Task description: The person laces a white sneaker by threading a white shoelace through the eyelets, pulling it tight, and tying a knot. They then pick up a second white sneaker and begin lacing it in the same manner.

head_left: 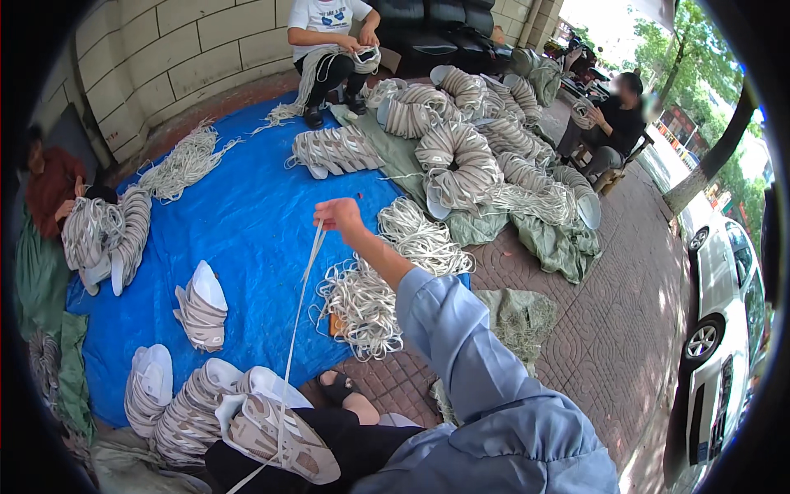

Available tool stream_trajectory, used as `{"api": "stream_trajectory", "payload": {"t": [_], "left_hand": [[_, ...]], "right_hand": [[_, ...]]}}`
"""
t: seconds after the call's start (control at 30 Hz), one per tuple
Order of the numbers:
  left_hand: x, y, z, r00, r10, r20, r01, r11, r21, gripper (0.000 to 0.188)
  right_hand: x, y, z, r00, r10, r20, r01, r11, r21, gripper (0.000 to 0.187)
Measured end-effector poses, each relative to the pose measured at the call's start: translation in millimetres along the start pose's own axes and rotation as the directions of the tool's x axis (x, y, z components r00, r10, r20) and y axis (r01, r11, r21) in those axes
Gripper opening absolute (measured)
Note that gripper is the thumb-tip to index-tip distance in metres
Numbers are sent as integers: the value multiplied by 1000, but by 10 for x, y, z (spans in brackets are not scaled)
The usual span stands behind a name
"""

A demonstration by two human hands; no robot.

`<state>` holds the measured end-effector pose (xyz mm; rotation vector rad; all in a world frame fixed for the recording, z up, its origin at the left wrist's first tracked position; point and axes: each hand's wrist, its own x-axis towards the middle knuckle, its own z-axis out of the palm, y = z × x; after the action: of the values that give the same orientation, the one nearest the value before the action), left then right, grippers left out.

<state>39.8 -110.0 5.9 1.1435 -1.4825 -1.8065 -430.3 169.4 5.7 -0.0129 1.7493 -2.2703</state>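
My right hand (336, 216) is raised out over the tarp with its fingers pinched on a white shoelace (298, 309). The lace is drawn tight from there down to a beige and white shoe upper (304, 449) lying across my lap. It crosses the upper's eyelet area, and another length runs off at the bottom edge. My left hand is out of sight. Just left of my lap stand nested stacks of similar uppers (191, 412). Beneath my right forearm lies a loose heap of white laces (362, 300).
A blue tarp (255, 222) covers the ground ahead. Rows of nested uppers (457, 165) are piled at the far right on green sacks. One person (329, 41) sits ahead handling laces, another at the left (53, 185), a third at the right (613, 123). A white car (728, 329) is parked at right.
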Motion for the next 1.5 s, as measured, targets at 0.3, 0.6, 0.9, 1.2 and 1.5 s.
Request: {"api": "stream_trajectory", "payload": {"t": [0.3, 0.6, 0.9, 1.2, 1.5], "left_hand": [[81, 179, 594, 982, 53, 182, -73, 992, 107, 20], [-6, 459, 1181, 907, 157, 391, -254, 944, 210, 21], [-173, 767, 1450, 816, 250, 522, -426, 870, 249, 21], [319, 809, 371, 927, 275, 255, -356, 860, 366, 21], [-488, 1423, -4771, 667, 345, -661, 146, 809, 570, 22]], "right_hand": [[308, -1583, -1199, 658, -738, -150, 424, 527, -737, 16], [-122, -2785, -1977, 431, -887, -168, 392, 352, -850, 14], [-494, -2970, -1805, 608, -713, -349, 508, 687, -520, 7], [-570, -3216, -2279, 397, -912, 99, -81, -143, -986, 14], [-94, -3439, -3302, 442, -729, 523, 161, -509, -845, 20]]}}
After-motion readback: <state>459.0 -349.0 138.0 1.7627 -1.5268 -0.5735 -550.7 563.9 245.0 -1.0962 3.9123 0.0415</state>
